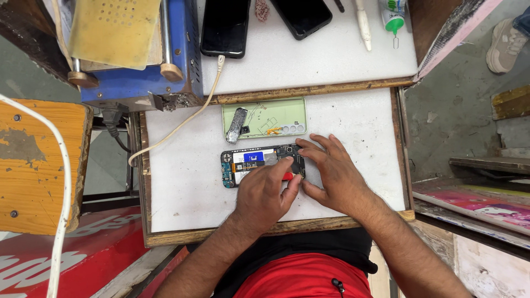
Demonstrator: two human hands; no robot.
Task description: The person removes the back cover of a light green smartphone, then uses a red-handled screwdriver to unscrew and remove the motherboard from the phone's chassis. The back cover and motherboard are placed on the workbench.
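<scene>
While steadying the opened phone [259, 163], right hand [331, 176] spread flat, left hand [264, 193] grip closed around red-handled tool [287, 176]

You work at a white-topped bench [182, 187] with a worn wooden frame. On your left stands a chipped orange stool [33, 165]; on your right lies a grey concrete floor [452, 110].
</scene>
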